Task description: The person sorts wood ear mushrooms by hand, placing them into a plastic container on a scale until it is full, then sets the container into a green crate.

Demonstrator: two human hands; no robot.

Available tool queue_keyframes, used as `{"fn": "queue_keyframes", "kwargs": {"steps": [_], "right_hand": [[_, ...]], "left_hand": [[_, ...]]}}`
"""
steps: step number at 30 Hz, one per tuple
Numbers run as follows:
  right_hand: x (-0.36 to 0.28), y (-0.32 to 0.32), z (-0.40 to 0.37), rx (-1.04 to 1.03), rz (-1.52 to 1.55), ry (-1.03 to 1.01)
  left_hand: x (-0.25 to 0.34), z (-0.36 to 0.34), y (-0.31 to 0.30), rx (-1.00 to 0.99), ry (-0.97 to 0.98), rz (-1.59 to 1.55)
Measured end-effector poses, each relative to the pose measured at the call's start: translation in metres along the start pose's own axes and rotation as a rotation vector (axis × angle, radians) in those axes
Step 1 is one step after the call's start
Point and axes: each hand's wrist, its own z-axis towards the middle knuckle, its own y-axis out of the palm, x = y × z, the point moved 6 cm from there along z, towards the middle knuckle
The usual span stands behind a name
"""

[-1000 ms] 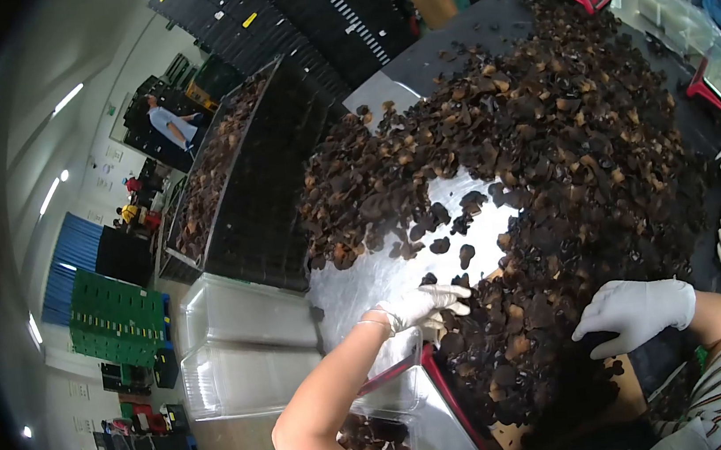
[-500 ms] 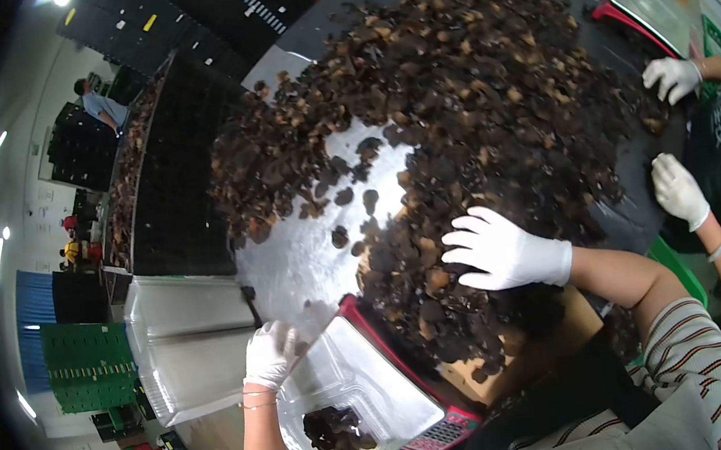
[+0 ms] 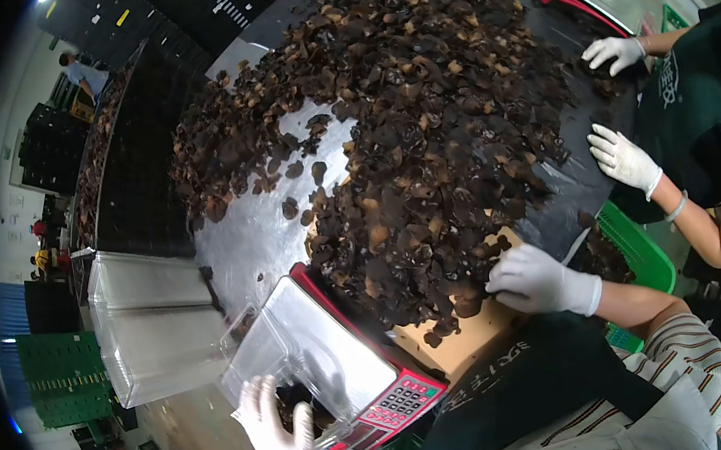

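Observation:
A big heap of dark brown, ruffled wood ear mushrooms [image 3: 421,129] covers the table. At its near edge is my right hand [image 3: 545,282], white-gloved, fingers bent and pressed together; whatever they hold is hidden. My left hand [image 3: 279,434], also gloved, has fingers and thumb apart beside a clear plastic box [image 3: 307,382]. The box rests on the steel pan of a red scale [image 3: 328,326]. A small dark clump of mushrooms [image 3: 294,396] shows in the box, partly behind my left fingers.
Stacked clear plastic boxes [image 3: 159,328] stand left of the scale. At right, a co-worker's two gloved hands [image 3: 626,161] are by the heap, with a second scale [image 3: 598,7] beyond. A green crate [image 3: 648,250] sits low at right. Black crates [image 3: 139,152] form a wall at left.
My right hand has come off the heap's top to its near edge, and its fingers have curled. My left hand has moved down along the box, its fingers spreading. The view has shifted.

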Motion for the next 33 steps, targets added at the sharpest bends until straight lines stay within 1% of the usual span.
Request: {"fn": "queue_keyframes", "kwargs": {"steps": [1, 3, 5, 6, 7, 9, 11, 13, 15, 16, 17, 18, 19, 20, 21, 22, 23, 24, 25, 27, 29, 31, 33], "right_hand": [[-0.007, 0.005, -0.009, -0.050, 0.003, 0.049], [-0.015, 0.012, -0.030, -0.055, 0.008, 0.068], [-0.014, 0.022, -0.034, -0.064, -0.040, 0.096], [-0.015, 0.026, -0.035, -0.070, -0.064, 0.109], [-0.017, 0.028, -0.032, -0.014, -0.066, 0.084], [-0.022, 0.028, -0.006, 0.099, -0.072, 0.032], [-0.022, 0.039, 0.016, 0.048, -0.260, -0.005], [-0.021, 0.048, 0.023, 0.022, -0.360, -0.015], [-0.021, 0.052, 0.027, -0.038, -0.438, -0.017], [-0.020, 0.049, 0.031, -0.088, -0.439, -0.014], [-0.017, 0.048, 0.032, -0.100, -0.374, -0.002], [-0.014, 0.046, 0.032, -0.112, -0.312, 0.011], [-0.012, 0.043, 0.032, -0.123, -0.251, 0.026], [-0.010, 0.035, 0.032, -0.026, -0.125, 0.035], [-0.006, 0.025, 0.031, 0.014, -0.039, 0.080], [-0.006, 0.011, 0.029, 0.056, 0.047, 0.126], [-0.008, -0.006, 0.026, 0.099, 0.131, 0.174], [-0.011, -0.027, 0.018, 0.087, 0.222, 0.314], [-0.010, -0.046, 0.008, 0.018, 0.326, 0.434], [-0.005, -0.068, -0.017, -0.214, 0.304, 0.454], [-0.002, -0.073, -0.041, -0.337, 0.165, 0.501], [-0.002, -0.063, -0.043, -0.165, 0.043, 0.421], [0.000, -0.035, -0.040, -0.143, 0.007, 0.389]], "left_hand": [[-0.001, -0.015, 0.008, -0.070, -0.027, -0.007], [-0.002, -0.042, 0.019, -0.078, -0.041, 0.022], [-0.009, -0.060, 0.032, -0.063, -0.127, -0.003], [-0.009, -0.064, 0.040, -0.009, -0.157, -0.076], [-0.008, -0.067, 0.048, 0.045, -0.188, -0.149], [-0.001, -0.065, 0.059, 0.084, -0.197, -0.090], [0.002, -0.063, 0.061, 0.198, -0.262, -0.119], [0.020, -0.060, 0.051, 0.348, -0.274, -0.016], [0.044, -0.054, 0.045, 0.483, -0.197, -0.144], [0.060, -0.049, 0.047, 0.481, -0.160, -0.251], [0.086, -0.040, 0.047, 0.451, -0.052, -0.290], [0.113, -0.028, 0.052, 0.350, 0.077, -0.265], [0.133, -0.018, 0.064, 0.261, 0.157, -0.306], [0.145, -0.010, 0.084, 0.202, 0.206, -0.402], [0.153, -0.004, 0.104, 0.146, 0.286, -0.347], [0.154, -0.001, 0.131, 0.136, 0.334, -0.365], [0.156, 0.003, 0.148, 0.083, 0.322, -0.372], [0.157, 0.006, 0.162, 0.053, 0.314, -0.303], [0.158, 0.009, 0.174, 0.021, 0.306, -0.236], [0.161, 0.007, 0.192, -0.056, 0.295, -0.117], [0.165, 0.004, 0.201, -0.127, 0.294, -0.022], [0.163, 0.003, 0.215, -0.241, 0.239, -0.196], [0.175, 0.008, 0.203, -0.101, 0.261, -0.214]]}}
